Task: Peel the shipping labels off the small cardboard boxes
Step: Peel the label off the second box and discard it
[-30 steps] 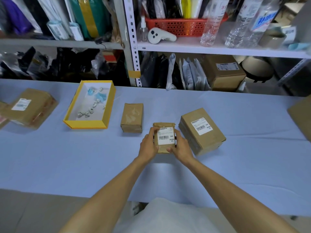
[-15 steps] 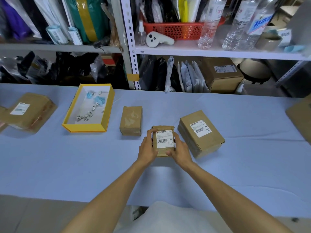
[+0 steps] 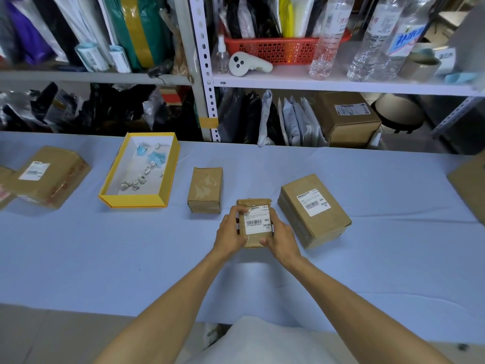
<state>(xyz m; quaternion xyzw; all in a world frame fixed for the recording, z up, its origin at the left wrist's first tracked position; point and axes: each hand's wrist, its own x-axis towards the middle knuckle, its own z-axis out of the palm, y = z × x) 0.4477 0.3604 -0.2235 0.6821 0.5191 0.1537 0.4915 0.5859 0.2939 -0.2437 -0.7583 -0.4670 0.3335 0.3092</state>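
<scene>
while the person leans over the blue table (image 3: 105, 258), both hands are wrapped around one small box (image 3: 253, 241), held just in front of them near the middle of the table. the left hand (image 3: 231, 232) grips the box's left side, its thumb lying over the upper left part of the label (image 3: 257, 222), and the right hand (image 3: 282, 239) clasps the right side and lower corner. so both hands are closed on that box, and the label looks flat and whole, with no corner visibly lifted, though the thumb hides one edge.

how far along is it? just left of the hands sits a bare box (image 3: 206, 189), no label on its top, only pale scuffing where one may have come away. the yellow tray (image 3: 168, 166) beyond it holds a scatter of small crumpled paper bits, likely the peeled scraps. so some of the job looks done.

plenty is left. the larger box (image 3: 315, 214) just beside the right hand carries a full label, and the box at far left (image 3: 49, 174) has one too. the one in hand looks to be next, starting at that top left corner.
</scene>
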